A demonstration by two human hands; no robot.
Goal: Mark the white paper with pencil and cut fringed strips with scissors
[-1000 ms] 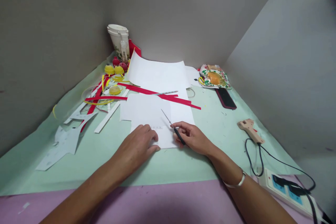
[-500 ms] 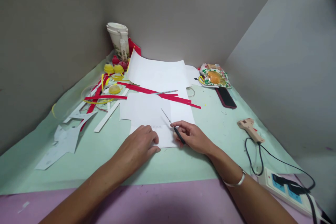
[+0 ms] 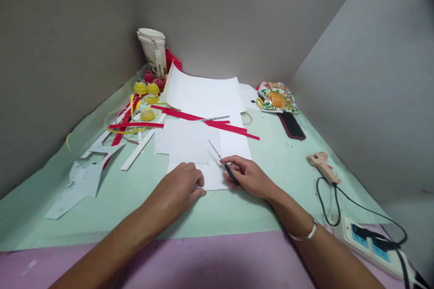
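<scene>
My right hand (image 3: 249, 175) grips a slim awl-like tool by its black handle (image 3: 231, 174). Its thin metal shaft (image 3: 214, 148) points up and to the left over white paper; I cannot tell whether the tip touches. My left hand (image 3: 183, 185) rests on the lower left of the white sheet (image 3: 217, 181), fingers loosely bent and thumb apart from them. Between the hands, a row of small marks runs along the near edge of an upper white sheet (image 3: 190, 144). Red strips (image 3: 217, 124) and a patterned stick (image 3: 215, 118) lie across the paper farther back.
Left are paper scraps (image 3: 79, 183), a white strip (image 3: 137, 151), yellow round pieces (image 3: 148, 114) and a white cup (image 3: 152, 52). Right are a snack packet (image 3: 280, 100), a phone (image 3: 291, 125), a glue gun (image 3: 323, 167) with its cord and a power strip (image 3: 373, 246).
Almost nothing differs. My left hand has shifted very slightly to the left; my right hand and the tool look still.
</scene>
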